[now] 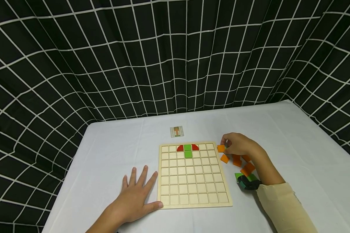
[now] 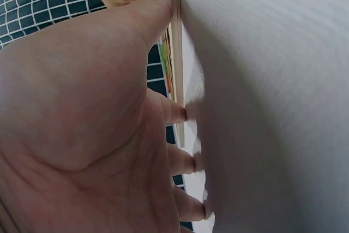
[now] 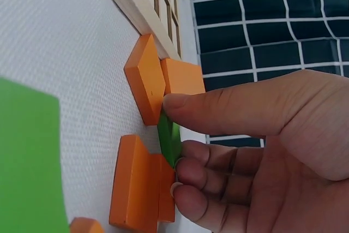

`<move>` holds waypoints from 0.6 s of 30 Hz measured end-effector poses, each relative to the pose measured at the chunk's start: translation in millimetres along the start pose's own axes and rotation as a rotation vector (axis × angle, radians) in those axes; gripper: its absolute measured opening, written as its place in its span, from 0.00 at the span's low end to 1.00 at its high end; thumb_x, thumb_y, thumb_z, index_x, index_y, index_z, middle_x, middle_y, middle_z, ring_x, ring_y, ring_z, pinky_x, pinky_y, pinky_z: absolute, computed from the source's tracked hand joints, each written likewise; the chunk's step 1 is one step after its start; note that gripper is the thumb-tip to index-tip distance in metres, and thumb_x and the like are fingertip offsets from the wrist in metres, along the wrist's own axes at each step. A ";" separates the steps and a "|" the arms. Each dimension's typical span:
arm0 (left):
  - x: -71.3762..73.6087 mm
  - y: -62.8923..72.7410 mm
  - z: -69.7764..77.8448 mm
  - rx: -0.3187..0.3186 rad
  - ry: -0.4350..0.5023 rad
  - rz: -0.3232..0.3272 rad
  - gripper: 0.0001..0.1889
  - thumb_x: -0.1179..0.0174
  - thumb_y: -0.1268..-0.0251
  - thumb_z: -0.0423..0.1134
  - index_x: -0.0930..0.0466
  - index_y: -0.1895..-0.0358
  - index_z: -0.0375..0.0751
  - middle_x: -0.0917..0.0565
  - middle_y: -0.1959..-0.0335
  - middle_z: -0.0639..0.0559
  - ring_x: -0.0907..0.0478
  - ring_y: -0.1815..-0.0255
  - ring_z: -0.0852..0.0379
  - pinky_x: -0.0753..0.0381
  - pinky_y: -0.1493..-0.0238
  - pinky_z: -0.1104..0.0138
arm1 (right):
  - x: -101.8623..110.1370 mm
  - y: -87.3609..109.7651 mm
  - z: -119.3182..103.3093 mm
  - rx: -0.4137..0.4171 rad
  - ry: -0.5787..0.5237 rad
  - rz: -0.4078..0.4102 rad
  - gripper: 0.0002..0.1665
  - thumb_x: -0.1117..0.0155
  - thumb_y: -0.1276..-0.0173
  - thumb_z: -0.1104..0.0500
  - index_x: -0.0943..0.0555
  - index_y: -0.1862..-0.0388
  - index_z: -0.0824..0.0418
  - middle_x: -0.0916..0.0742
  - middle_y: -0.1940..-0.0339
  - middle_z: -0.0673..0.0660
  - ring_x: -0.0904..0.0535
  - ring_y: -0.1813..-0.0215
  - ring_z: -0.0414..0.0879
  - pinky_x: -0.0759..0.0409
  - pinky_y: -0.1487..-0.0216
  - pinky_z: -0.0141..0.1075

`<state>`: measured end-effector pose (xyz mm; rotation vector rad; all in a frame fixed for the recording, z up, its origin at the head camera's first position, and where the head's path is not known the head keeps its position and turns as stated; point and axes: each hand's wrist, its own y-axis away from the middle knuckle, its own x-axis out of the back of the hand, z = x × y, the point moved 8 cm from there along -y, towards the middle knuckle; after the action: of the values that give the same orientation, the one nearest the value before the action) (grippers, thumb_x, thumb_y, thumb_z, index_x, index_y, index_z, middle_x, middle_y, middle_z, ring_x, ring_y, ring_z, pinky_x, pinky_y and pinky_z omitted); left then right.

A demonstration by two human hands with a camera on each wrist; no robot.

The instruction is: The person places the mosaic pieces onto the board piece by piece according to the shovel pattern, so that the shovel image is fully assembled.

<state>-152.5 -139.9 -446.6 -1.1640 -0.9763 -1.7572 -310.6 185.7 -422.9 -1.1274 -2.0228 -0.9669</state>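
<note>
Fingers of my right hand (image 1: 240, 144) curl in, pinching a green tile (image 3: 168, 137) right of the head view's centre, the board (image 1: 196, 187) lying leftward, my spread left hand (image 1: 135, 199) touching its lower-left corner.

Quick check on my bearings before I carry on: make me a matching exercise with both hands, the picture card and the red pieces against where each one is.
1. left hand
2. right hand
3. picture card
4. red pieces

A. beyond the board's far edge
B. in the far row, flanking a green piece
C. spread at the board's near left corner
D. by the orange pieces, right of the board

Pairs: 1-C, 2-D, 3-A, 4-B
</note>
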 end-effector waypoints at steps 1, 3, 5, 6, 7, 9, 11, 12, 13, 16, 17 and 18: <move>-0.1 -0.1 -0.1 0.000 -0.001 0.000 0.52 0.52 0.41 0.79 0.45 0.19 0.49 0.52 0.20 0.34 0.63 0.25 0.21 0.57 0.38 0.24 | 0.1 -0.1 0.0 0.000 -0.001 0.000 0.09 0.30 0.38 0.67 0.20 0.60 0.61 0.19 0.66 0.56 0.27 0.66 0.50 0.27 0.66 0.41; -0.3 -0.2 -0.2 0.002 -0.001 -0.001 0.52 0.52 0.41 0.79 0.45 0.19 0.49 0.52 0.20 0.34 0.63 0.25 0.21 0.57 0.38 0.25 | 0.3 -0.1 -0.3 0.001 -0.003 0.001 0.09 0.30 0.38 0.67 0.20 0.60 0.61 0.19 0.67 0.56 0.27 0.66 0.50 0.27 0.66 0.41; -0.4 -0.3 -0.4 0.005 -0.001 -0.003 0.52 0.52 0.41 0.79 0.45 0.20 0.49 0.52 0.20 0.34 0.63 0.24 0.22 0.57 0.37 0.25 | 0.6 0.0 -0.6 0.002 -0.003 -0.001 0.09 0.30 0.38 0.67 0.20 0.60 0.61 0.19 0.67 0.56 0.26 0.66 0.50 0.27 0.65 0.41; -0.4 -0.3 -0.4 0.007 -0.001 -0.004 0.52 0.51 0.40 0.78 0.45 0.20 0.49 0.52 0.20 0.34 0.63 0.24 0.22 0.57 0.37 0.25 | 0.7 0.0 -0.5 0.003 -0.002 -0.002 0.09 0.30 0.38 0.66 0.20 0.60 0.61 0.19 0.66 0.56 0.26 0.66 0.50 0.26 0.65 0.42; -0.4 -0.3 -0.5 0.008 -0.002 -0.006 0.52 0.51 0.40 0.78 0.45 0.20 0.49 0.52 0.20 0.35 0.63 0.24 0.22 0.57 0.37 0.25 | 0.8 0.0 -0.3 0.004 -0.002 -0.003 0.09 0.30 0.38 0.66 0.20 0.59 0.61 0.19 0.66 0.56 0.26 0.66 0.50 0.26 0.65 0.42; -0.3 -0.5 -0.3 0.009 -0.002 -0.007 0.52 0.51 0.41 0.78 0.45 0.20 0.49 0.52 0.20 0.34 0.63 0.24 0.22 0.57 0.37 0.25 | 1.1 0.2 0.4 0.002 0.004 -0.006 0.09 0.30 0.38 0.66 0.20 0.59 0.62 0.19 0.65 0.56 0.26 0.66 0.50 0.26 0.64 0.42; -0.1 -0.6 0.0 0.008 -0.004 -0.008 0.52 0.51 0.41 0.79 0.45 0.20 0.49 0.52 0.20 0.34 0.63 0.24 0.22 0.57 0.37 0.25 | 1.3 0.0 1.3 -0.005 0.009 -0.008 0.10 0.30 0.37 0.65 0.20 0.58 0.62 0.18 0.64 0.57 0.25 0.66 0.50 0.25 0.64 0.42; -0.1 -0.7 0.2 0.007 -0.006 -0.008 0.52 0.51 0.41 0.79 0.45 0.20 0.49 0.52 0.20 0.34 0.63 0.25 0.21 0.57 0.37 0.25 | 1.3 -0.1 1.6 -0.010 0.008 -0.010 0.10 0.30 0.37 0.64 0.20 0.58 0.61 0.18 0.64 0.57 0.25 0.66 0.50 0.25 0.64 0.42; 0.0 -0.8 0.3 0.007 -0.007 -0.008 0.52 0.51 0.41 0.79 0.45 0.20 0.49 0.52 0.20 0.34 0.63 0.25 0.21 0.57 0.38 0.25 | 1.2 0.0 1.2 -0.011 0.009 -0.012 0.10 0.30 0.37 0.64 0.20 0.57 0.62 0.18 0.64 0.57 0.25 0.66 0.50 0.25 0.65 0.42; 0.5 -0.9 0.5 0.006 -0.010 -0.008 0.52 0.51 0.41 0.78 0.45 0.20 0.49 0.52 0.20 0.34 0.62 0.25 0.21 0.56 0.38 0.25 | 0.8 -0.7 -0.2 -0.012 0.012 -0.016 0.11 0.30 0.36 0.63 0.19 0.56 0.62 0.18 0.64 0.57 0.25 0.66 0.50 0.25 0.65 0.42; 0.6 -0.9 0.5 0.007 -0.011 -0.007 0.52 0.51 0.41 0.78 0.44 0.20 0.49 0.52 0.20 0.34 0.62 0.25 0.21 0.56 0.38 0.25 | 0.6 -0.9 -0.6 -0.014 0.013 -0.016 0.11 0.30 0.36 0.64 0.19 0.56 0.62 0.18 0.64 0.57 0.25 0.66 0.50 0.25 0.65 0.41; 0.7 -1.0 0.4 0.007 -0.013 -0.007 0.52 0.51 0.41 0.78 0.44 0.20 0.49 0.52 0.20 0.34 0.62 0.25 0.21 0.56 0.38 0.25 | 0.6 -0.9 -1.4 -0.013 0.014 -0.016 0.11 0.30 0.37 0.64 0.19 0.56 0.62 0.18 0.64 0.57 0.25 0.66 0.50 0.25 0.65 0.41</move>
<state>-153.4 -139.3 -446.0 -1.1705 -0.9948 -1.7517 -311.4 184.4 -421.9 -1.1099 -2.0197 -0.9940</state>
